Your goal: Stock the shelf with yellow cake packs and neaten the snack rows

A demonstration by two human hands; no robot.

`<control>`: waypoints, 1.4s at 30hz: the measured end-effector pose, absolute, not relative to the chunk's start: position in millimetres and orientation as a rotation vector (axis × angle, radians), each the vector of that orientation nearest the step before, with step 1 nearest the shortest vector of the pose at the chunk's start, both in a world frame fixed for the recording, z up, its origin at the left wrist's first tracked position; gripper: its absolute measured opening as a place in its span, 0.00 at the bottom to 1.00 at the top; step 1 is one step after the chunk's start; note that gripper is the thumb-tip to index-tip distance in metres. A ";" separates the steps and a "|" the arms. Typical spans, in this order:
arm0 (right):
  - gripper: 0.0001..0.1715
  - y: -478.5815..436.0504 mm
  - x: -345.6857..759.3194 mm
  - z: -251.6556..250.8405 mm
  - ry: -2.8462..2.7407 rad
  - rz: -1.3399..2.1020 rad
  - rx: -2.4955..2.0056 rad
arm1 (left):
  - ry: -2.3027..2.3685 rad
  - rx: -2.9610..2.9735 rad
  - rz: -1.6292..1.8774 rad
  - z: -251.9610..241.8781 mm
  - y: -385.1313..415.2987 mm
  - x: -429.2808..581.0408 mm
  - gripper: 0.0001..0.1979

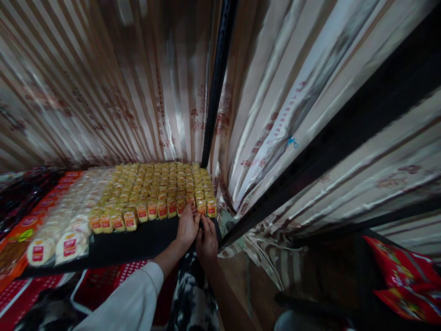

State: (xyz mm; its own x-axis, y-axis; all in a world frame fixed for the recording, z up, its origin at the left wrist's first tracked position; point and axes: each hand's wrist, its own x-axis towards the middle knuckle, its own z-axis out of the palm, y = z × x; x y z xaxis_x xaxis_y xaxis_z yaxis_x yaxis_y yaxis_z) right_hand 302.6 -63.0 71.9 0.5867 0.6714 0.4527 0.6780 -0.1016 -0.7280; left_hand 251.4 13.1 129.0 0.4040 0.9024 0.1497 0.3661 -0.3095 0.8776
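Small yellow packaged cakes [151,184] with red labels stand in tight rows on a black shelf [138,241]. My left hand [188,226] reaches to the front row near its right end, fingers closed at a packaged cake [190,199] that they partly cover. Just right of it and lower, my right hand [207,241] has its fingers bent together close below the front packets. What those fingertips hold, if anything, is too dim and small to make out. The two hands nearly touch.
Left of the cakes lie round white packets [70,246] and orange packages [39,207]. Red plastic baskets [99,287] sit beneath the shelf. A black upright post [218,82] and a slanting black bar [310,151] frame striped curtains [165,92]. Red bags [406,271] lie at lower right.
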 end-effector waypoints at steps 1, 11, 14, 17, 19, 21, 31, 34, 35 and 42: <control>0.25 -62.8 302.4 71.4 -1.111 -0.014 -1.807 | 1.082 1.853 0.861 126.2 11.3 250.1 0.17; 0.25 -60.8 309.9 57.0 -1.124 -0.027 -1.861 | 1.125 1.929 0.876 120.7 1.6 244.0 0.12; 0.26 -59.5 311.1 53.8 -1.113 -0.019 -1.894 | 1.112 1.945 0.881 119.6 3.4 244.7 0.13; 0.26 -58.1 309.4 56.0 -1.092 0.010 -1.924 | 1.090 1.957 0.890 117.2 4.7 244.7 0.14; 0.26 -57.1 307.6 58.7 -1.078 0.039 -1.944 | 1.081 1.962 0.894 115.3 4.9 244.7 0.15; 0.26 -55.8 305.5 61.3 -1.066 0.050 -1.959 | 1.074 1.965 0.897 113.7 5.0 244.8 0.15; 0.20 -56.4 297.5 78.7 -0.975 -0.047 -1.790 | 1.004 1.962 0.926 121.4 -5.5 225.2 0.14; 0.19 -63.6 299.0 85.9 -1.023 -0.014 -1.729 | 0.980 1.960 0.891 121.2 -23.5 198.1 0.14; 0.18 -67.1 298.0 88.5 -1.043 0.012 -1.707 | 0.963 1.957 0.864 119.6 -31.1 186.3 0.13; 0.15 -99.2 241.2 97.6 -1.294 0.459 -1.566 | 1.105 1.581 0.516 77.1 -65.0 83.0 0.08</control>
